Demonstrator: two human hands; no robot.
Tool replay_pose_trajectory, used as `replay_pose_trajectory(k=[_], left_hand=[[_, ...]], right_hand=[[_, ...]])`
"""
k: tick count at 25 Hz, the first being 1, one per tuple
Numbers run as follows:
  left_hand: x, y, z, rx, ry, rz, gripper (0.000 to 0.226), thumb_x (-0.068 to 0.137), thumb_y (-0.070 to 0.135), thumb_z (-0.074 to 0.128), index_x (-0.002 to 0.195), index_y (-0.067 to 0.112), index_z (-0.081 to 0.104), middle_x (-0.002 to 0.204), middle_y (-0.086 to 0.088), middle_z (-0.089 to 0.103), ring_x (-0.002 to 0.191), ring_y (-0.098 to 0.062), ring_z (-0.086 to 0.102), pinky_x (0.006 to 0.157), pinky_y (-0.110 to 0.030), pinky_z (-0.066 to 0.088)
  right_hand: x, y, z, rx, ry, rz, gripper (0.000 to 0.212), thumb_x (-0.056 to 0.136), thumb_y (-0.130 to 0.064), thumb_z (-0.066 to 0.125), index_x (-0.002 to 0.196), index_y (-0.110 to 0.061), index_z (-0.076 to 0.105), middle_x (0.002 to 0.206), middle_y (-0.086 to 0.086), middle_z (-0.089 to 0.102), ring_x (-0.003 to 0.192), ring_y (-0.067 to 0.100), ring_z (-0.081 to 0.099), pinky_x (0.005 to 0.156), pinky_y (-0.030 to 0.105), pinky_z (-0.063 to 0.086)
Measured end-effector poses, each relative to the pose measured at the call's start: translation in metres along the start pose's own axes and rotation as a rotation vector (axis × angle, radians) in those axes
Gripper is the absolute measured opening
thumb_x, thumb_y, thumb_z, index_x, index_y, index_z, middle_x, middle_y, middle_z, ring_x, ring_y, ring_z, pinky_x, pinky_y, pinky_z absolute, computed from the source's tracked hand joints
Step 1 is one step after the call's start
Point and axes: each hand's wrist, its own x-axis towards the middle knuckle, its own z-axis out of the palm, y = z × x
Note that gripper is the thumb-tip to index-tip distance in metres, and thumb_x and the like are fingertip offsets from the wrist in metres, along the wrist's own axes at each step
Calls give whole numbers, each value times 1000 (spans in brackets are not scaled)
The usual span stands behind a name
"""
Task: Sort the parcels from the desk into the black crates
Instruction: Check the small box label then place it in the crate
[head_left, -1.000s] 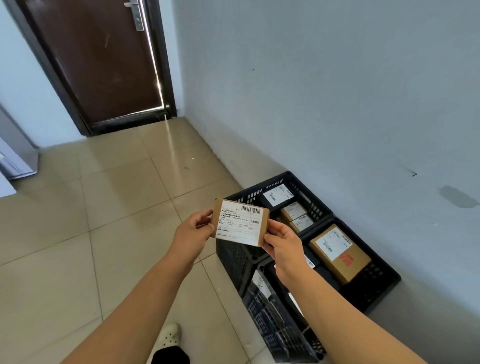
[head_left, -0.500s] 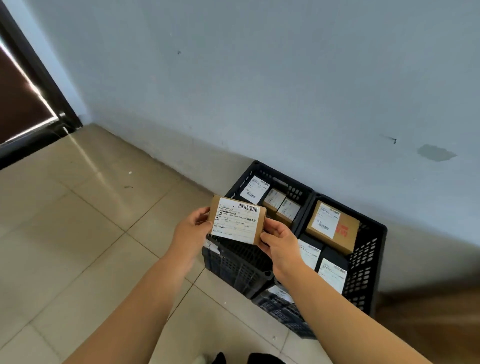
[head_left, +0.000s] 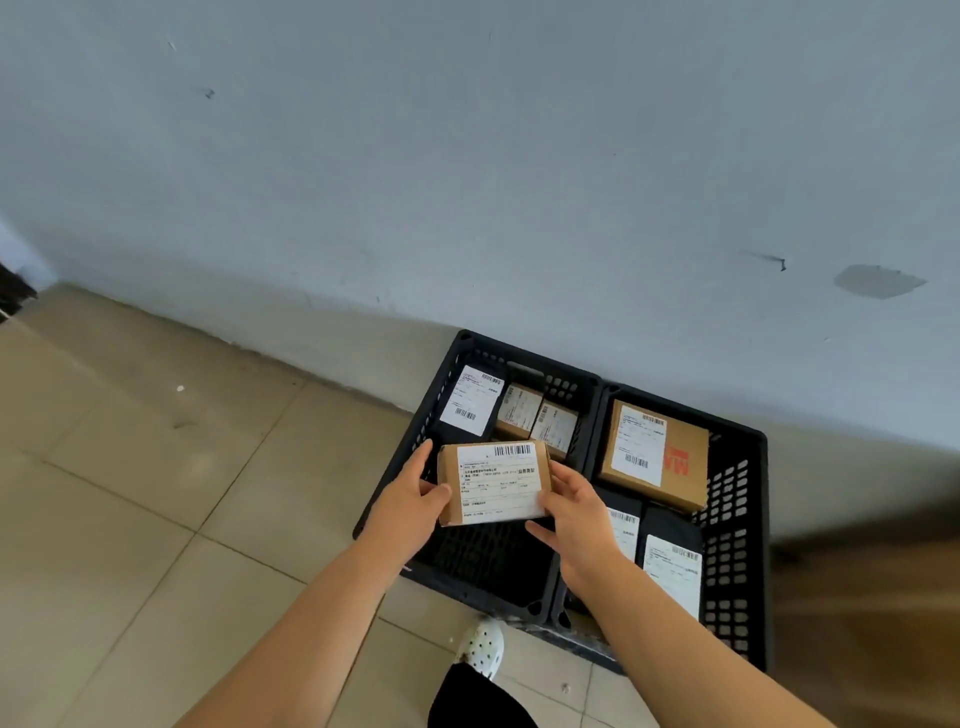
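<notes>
A small brown cardboard parcel (head_left: 493, 480) with a white label hangs over the left black crate (head_left: 410, 457). My left hand (head_left: 410, 501) holds its left end, thumb on top. My right hand (head_left: 571, 512) holds its right edge with curled fingers. The left crate holds a black parcel (head_left: 471, 400) and two small brown boxes (head_left: 535, 418) at its far end. The right black crate (head_left: 737, 499) holds a larger brown box (head_left: 654, 457) and black parcels (head_left: 670, 566) with white labels.
Both crates stand on the tiled floor (head_left: 156, 493) against a pale blue wall (head_left: 467, 182). My white shoe (head_left: 480, 647) is just in front of the crates. A brown wooden surface (head_left: 872, 597) lies to the right.
My view has swung right and down toward the crates. Both hands have carried the parcel lower, over the left crate. The door has left the view.
</notes>
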Motion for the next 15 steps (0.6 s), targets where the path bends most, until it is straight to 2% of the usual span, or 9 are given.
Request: replay_pose_trajectory(k=[3,5,7,9,11,14,15], left_hand=[[46,3,-6,148,-40,8,61,98,34,44,148,46,9,89,17,56,79,-3,59,54,-14,38],[76,4,-9,170,-62,4,58,98,34,45,147,45,16,89,20,55,77,-2,59,51,-12,38],[105,2,-6,152,-76,-11,53,97,31,48,145,39,27,93,12,60,81,-5,61,60,-16,46],[133,-1,1,146,-104,-38,47,96,29,50,140,33,35,97,8,62,86,-10,63,74,-29,53],[165,-6,13,162,-140,-54,44,95,28,51,136,30,37,97,9,62,85,-9,63,74,-29,54],[213,-13,38,154,-186,-97,42,93,25,54,133,26,40,99,8,64,87,-9,65,77,-32,56],[226,-17,47,157,-203,-110,42,93,24,54,132,25,40,99,8,64,86,-9,65,76,-31,56]], right_hand=[[40,-12,17,-10,7,15,36,94,0,49,107,-31,61,103,-10,70,103,11,62,90,37,53],[65,-18,28,-25,23,31,38,94,1,49,116,-29,61,104,-10,70,103,9,61,85,32,53],[86,-20,35,-52,49,59,46,92,2,49,126,-28,57,107,-8,68,104,9,60,80,27,51],[108,-20,41,-84,85,95,54,90,2,51,134,-29,50,111,-5,66,104,10,58,83,30,51],[136,-20,46,-113,141,133,60,90,1,51,140,-31,44,117,-2,62,100,10,56,84,32,50],[185,-18,50,-173,231,172,61,92,-3,47,144,-34,37,124,1,57,93,10,58,67,28,50],[202,-16,49,-215,253,179,60,93,-5,46,145,-34,35,125,2,57,92,14,61,66,30,52]])
